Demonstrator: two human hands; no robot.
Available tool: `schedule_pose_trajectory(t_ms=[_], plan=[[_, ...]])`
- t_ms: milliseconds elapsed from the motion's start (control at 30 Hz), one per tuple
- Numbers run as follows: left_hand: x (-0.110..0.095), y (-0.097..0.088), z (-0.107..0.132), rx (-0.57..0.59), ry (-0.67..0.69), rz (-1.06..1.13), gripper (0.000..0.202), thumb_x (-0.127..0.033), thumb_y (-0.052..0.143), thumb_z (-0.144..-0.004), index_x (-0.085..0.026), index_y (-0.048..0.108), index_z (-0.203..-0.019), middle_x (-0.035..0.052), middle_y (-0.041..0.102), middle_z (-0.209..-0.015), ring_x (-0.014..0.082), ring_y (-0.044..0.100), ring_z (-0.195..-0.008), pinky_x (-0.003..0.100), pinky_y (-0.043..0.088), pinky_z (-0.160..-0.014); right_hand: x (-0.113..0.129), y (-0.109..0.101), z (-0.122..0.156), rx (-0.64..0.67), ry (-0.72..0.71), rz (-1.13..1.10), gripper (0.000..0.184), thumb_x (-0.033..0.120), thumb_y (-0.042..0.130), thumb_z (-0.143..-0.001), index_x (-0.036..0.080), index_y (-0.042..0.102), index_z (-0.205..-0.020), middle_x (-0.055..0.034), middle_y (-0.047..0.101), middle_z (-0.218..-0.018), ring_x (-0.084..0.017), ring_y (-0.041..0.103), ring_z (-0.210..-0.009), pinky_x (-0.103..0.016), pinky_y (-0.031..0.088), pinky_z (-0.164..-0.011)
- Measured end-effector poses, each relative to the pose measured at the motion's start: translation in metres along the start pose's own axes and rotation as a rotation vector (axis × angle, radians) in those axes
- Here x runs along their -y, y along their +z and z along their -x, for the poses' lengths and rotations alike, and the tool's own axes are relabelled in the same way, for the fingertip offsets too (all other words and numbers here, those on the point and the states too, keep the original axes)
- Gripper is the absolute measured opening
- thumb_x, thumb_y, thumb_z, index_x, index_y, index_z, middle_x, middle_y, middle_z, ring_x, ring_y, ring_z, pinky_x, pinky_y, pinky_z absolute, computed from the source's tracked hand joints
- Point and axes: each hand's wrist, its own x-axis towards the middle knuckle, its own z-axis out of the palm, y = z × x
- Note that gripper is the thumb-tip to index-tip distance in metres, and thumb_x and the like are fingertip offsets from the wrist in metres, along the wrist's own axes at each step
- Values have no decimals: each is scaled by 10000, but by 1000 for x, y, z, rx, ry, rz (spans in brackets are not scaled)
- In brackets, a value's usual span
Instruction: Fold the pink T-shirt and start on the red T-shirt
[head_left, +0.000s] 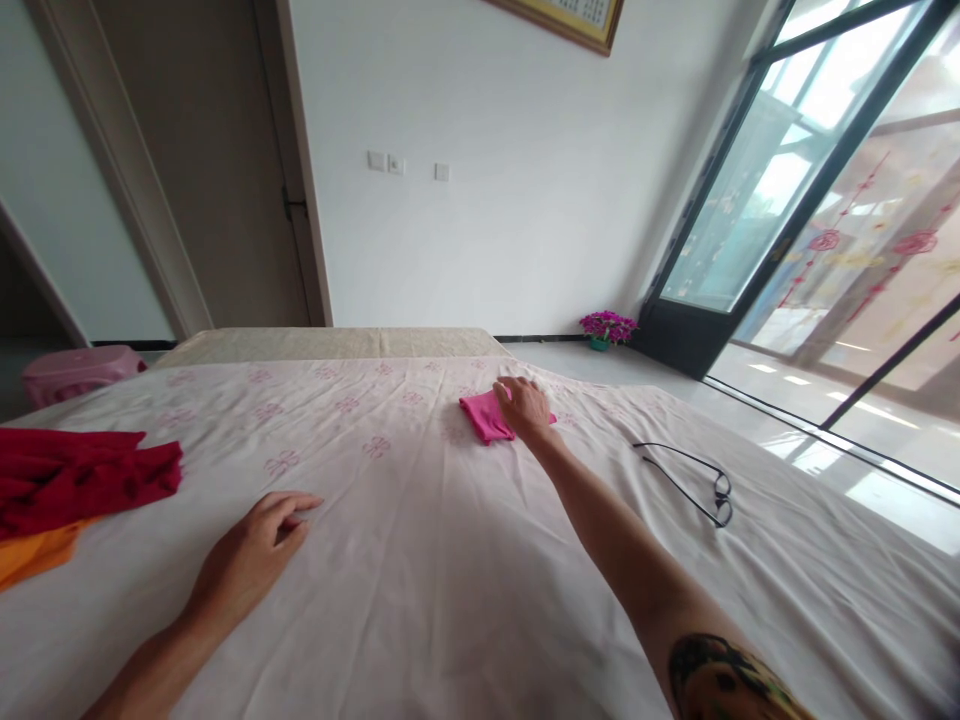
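My right hand reaches far across the bed and lies flat, fingers apart, on a small folded pink cloth. My left hand rests on the white flower-print sheet close to me, fingers loosely stretched, holding nothing. A crumpled red garment lies at the left edge of the bed, with an orange cloth under it, a short way left of my left hand.
A black clothes hanger lies on the sheet to the right of my right arm. A pink stool stands at the far left. A pot of purple flowers sits on the floor by the glass door.
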Motion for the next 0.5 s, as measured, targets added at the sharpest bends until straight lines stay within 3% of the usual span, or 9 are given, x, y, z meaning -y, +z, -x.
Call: schedule_pose_trajectory(t_ms=[67, 167, 233, 333, 500], plan=[[-1, 0, 0, -7, 3, -2, 326, -405, 503, -838, -266, 703, -1055, 26, 678, -1171, 181, 679, -913, 269, 551, -816, 2, 1, -18, 17, 17, 23, 532, 541, 312, -999, 289, 491, -1432, -71, 465, -1483, -310, 350, -1361, -482, 254, -1102], [1, 0, -1, -21, 17, -1, 320, -412, 517, -829, -271, 713, -1040, 22, 690, -1159, 181, 682, -900, 267, 555, -823, -1, 21, -27, 182, 42, 75, 663, 646, 345, -955, 322, 313, -1533, -61, 223, -1619, -386, 83, -1466, -672, 110, -1109], [2, 1, 0, -26, 21, -3, 316, -411, 524, -823, -269, 721, -1025, 22, 695, -1151, 180, 686, -882, 266, 559, -820, -7, 38, -22, 292, 55, 94, 707, 699, 365, -924, 339, 310, -1529, -78, 212, -1618, -418, 66, -1461, -737, 88, -1072], [4, 1, 0, -25, 29, -5, 310, -402, 523, -830, -270, 723, -1028, 19, 689, -1171, 179, 691, -897, 263, 559, -839, -19, 56, -10, 341, 45, 97, 709, 715, 374, -911, 341, 343, -1512, -96, 255, -1597, -420, 118, -1446, -756, 83, -1061], [6, 3, 2, -25, 41, -8, 295, -381, 519, -843, -280, 713, -1041, 11, 675, -1195, 173, 690, -931, 254, 550, -875, -28, 56, -1, 342, 22, 113, 748, 740, 387, -891, 348, 318, -1524, -77, 245, -1606, -406, 122, -1451, -741, 89, -1077]])
